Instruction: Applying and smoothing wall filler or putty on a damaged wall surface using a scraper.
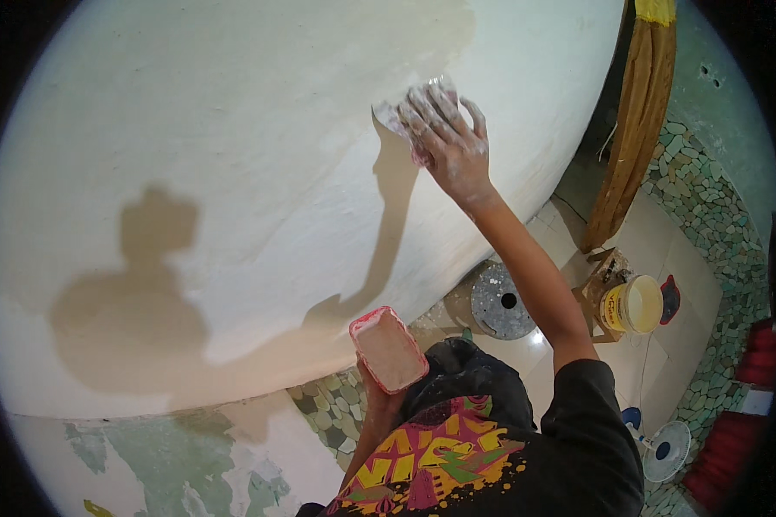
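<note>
My right hand (447,142), smeared with white, is raised against the large white curved wall (267,112). Its fingers press a thin, pale, pinkish-white flat piece (391,119) to the surface. Most of that piece lies hidden under the hand, so its exact kind does not show. Low in front of my body, my left hand (379,395) grips a small rectangular red-rimmed tub (390,349) from below. The tub is filled with smooth, pale beige-pink paste.
A speckled grey round disc (502,300) lies on the tiled floor (677,345). To the right are a pale yellow bucket (633,306), a wooden box (588,297), a wooden post (634,129) and a white fan (666,451). Peeling paint marks the lower-left surface (159,465).
</note>
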`<move>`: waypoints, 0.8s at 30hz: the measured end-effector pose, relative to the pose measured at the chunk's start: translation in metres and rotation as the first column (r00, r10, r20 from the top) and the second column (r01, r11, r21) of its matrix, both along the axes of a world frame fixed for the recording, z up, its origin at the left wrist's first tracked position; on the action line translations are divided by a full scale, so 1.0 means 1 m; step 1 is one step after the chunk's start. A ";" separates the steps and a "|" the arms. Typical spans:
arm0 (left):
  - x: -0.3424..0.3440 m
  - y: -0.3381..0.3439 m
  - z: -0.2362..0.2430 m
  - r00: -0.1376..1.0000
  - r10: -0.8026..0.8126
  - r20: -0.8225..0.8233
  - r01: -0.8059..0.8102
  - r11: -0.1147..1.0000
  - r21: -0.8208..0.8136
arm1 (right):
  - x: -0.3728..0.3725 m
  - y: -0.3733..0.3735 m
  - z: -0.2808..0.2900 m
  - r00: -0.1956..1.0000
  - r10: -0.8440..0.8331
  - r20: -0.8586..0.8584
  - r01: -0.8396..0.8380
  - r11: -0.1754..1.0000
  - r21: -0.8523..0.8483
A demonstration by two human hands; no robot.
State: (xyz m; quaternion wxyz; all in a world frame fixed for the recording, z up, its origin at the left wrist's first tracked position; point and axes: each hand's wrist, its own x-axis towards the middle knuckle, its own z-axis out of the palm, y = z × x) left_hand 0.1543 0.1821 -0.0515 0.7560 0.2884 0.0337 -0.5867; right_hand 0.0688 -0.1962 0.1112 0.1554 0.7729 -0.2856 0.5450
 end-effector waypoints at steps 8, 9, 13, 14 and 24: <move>-0.002 0.002 0.004 0.998 0.024 -0.063 -0.026 0.999 -0.035 | -0.018 -0.005 0.057 0.819 -0.008 0.573 -0.291 0.856 0.428; -0.002 0.003 0.001 0.998 0.024 -0.058 -0.026 0.999 -0.035 | -0.013 -0.006 0.059 0.827 0.004 0.562 -0.315 0.831 0.458; -0.001 0.001 -0.005 0.997 0.033 -0.076 -0.033 0.999 -0.002 | 0.026 0.032 0.057 0.939 -0.036 0.343 -0.089 0.935 0.342; -0.003 0.001 -0.003 0.997 0.038 -0.061 -0.038 0.999 0.001 | 0.029 0.045 0.056 0.951 0.066 0.301 -0.169 0.929 0.330; 0.007 -0.005 -0.017 0.996 -0.016 -0.092 0.017 1.000 0.013 | 0.023 0.012 0.080 0.001 0.094 0.996 -0.945 0.326 -0.030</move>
